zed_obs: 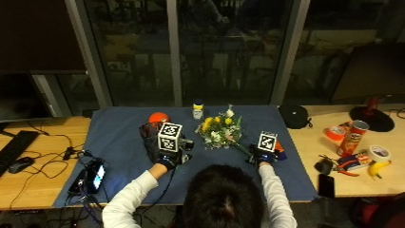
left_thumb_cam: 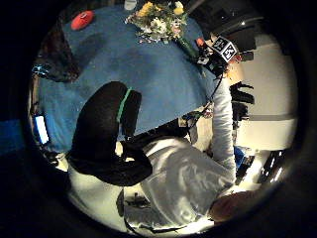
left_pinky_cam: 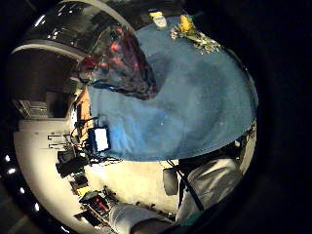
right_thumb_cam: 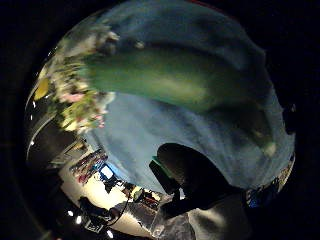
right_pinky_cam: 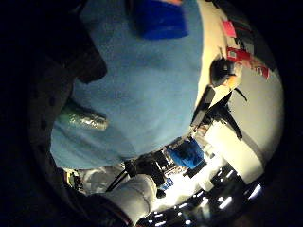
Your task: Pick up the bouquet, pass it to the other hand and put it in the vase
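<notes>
The bouquet [zed_obs: 218, 130] of yellow and white flowers is at the middle of the blue cloth [zed_obs: 120, 142], its green stems pointing toward the person. My right hand [zed_obs: 263, 154] grips the stem end, and the wrapped stems [right_thumb_cam: 165, 82] fill its palm view. Whether the flowers rest on the cloth or are lifted cannot be told. The dark glassy vase [zed_obs: 149, 133] stands left of the bouquet, also seen in the left palm view as the vase [left_pinky_cam: 119, 63]. My left hand [zed_obs: 166, 154] hovers near the vase, fingers [left_thumb_cam: 104, 139] loosely curled and holding nothing.
An orange object [zed_obs: 158, 116] and a small bottle [zed_obs: 198, 110] stand at the cloth's far side. A blue item [right_pinky_cam: 158, 19] lies beside my right hand. A phone [zed_obs: 95, 175] lies at the left edge. A black pouch [zed_obs: 293, 115], a can [zed_obs: 355, 135], tape and a banana sit on the right.
</notes>
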{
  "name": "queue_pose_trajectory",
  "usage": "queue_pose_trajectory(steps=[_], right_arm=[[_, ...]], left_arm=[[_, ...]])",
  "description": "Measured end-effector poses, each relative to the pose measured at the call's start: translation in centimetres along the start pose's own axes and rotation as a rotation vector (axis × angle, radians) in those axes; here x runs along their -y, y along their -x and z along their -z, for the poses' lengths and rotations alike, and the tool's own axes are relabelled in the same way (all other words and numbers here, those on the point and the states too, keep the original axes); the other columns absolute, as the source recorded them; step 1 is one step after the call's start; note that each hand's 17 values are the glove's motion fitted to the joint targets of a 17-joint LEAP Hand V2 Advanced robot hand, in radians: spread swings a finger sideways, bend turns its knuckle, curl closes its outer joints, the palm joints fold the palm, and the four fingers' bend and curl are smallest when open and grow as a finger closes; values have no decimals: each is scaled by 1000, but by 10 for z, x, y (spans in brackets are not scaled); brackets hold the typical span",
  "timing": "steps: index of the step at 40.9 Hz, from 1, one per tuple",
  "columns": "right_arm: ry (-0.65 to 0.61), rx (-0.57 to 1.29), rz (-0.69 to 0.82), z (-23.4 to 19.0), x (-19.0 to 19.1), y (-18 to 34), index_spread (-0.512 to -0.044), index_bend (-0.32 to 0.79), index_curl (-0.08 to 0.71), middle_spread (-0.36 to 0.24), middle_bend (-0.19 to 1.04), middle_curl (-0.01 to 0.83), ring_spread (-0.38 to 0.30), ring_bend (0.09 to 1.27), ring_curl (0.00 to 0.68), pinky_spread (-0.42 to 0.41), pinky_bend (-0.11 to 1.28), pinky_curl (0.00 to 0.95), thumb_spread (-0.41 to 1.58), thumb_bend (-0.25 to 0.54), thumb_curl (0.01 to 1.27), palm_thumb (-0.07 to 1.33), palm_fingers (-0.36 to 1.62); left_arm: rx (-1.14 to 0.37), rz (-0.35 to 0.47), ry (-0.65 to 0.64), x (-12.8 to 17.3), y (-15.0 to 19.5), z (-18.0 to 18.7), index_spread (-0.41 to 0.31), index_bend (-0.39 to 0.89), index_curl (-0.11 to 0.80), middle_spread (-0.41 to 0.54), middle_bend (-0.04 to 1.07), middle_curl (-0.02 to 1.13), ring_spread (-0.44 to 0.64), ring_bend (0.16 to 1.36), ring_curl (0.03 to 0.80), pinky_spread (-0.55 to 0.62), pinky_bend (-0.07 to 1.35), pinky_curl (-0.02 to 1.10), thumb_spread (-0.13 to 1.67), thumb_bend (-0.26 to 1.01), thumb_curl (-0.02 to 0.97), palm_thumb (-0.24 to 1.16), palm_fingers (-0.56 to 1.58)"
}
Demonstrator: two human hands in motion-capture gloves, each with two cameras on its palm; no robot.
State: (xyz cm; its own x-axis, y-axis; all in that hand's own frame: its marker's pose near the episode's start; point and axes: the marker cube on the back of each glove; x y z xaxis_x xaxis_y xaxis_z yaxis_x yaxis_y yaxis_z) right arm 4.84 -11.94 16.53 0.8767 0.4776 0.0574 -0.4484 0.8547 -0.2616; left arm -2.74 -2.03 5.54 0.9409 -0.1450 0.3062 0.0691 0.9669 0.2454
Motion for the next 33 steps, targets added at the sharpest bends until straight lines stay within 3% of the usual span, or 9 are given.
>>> queue_pose_trajectory(steps=[3,7,12,14,16,18,21,25,33], right_arm=[[-111,5,-47,-9,6,4,-173,115,49,-110,373,430,-176,775,417,-223,873,415,1005,2,292,453,785],[-201,96,-75,-11,7,9,-203,264,120,-140,455,466,-186,747,407,-228,761,383,994,42,314,581,1086],[-327,196,-45,-6,5,13,-215,401,211,-149,429,494,-191,696,431,-222,695,401,1022,93,335,727,1138],[-420,230,-30,0,4,14,-217,389,230,-156,447,505,-204,708,442,-246,724,411,1037,101,338,761,1281],[-517,281,-24,8,2,16,-220,315,233,-172,536,533,-208,799,471,-253,732,418,1047,94,335,771,1423],[-589,362,-9,16,1,18,-221,286,249,-176,612,559,-206,852,485,-246,744,429,1055,90,333,787,1452],[-568,542,31,24,-8,25,-222,317,280,-178,678,588,-204,892,507,-244,753,444,1063,78,329,801,1460],[-470,812,94,35,-35,44,-220,473,347,-172,743,618,-199,918,532,-232,731,457,1054,17,314,747,1492],[-535,1282,359,83,-82,91,-213,574,432,-164,817,650,-189,982,563,-225,762,485,1050,-16,310,745,1443]], left_arm=[[5,18,13,-3,4,-2,83,136,245,287,185,270,286,673,277,297,493,320,1137,-16,292,389,150],[9,34,13,-5,7,-3,82,134,247,285,191,279,286,673,279,295,491,323,1140,-18,295,391,152],[-10,37,14,-5,7,-6,80,136,250,284,191,288,293,662,276,293,492,327,1142,-19,298,392,146],[-27,33,14,-5,6,-6,80,138,252,284,192,293,302,652,276,296,495,329,1142,-19,298,392,143],[-43,31,14,-6,5,-5,80,145,255,284,191,296,310,643,274,297,495,330,1143,-20,299,392,143],[-64,28,13,-6,3,-5,76,144,257,284,189,298,317,639,273,298,494,331,1143,-20,300,392,144],[-112,18,-1,-1,0,-8,74,142,260,283,187,301,324,636,272,299,493,332,1144,-20,301,392,145],[-190,11,-59,8,-4,-13,70,162,269,279,197,309,346,601,260,299,490,333,1144,-19,302,391,146],[-437,2,-218,27,-18,12,67,202,312,281,172,306,392,538,244,323,451,326,1153,-18,304,398,147]])
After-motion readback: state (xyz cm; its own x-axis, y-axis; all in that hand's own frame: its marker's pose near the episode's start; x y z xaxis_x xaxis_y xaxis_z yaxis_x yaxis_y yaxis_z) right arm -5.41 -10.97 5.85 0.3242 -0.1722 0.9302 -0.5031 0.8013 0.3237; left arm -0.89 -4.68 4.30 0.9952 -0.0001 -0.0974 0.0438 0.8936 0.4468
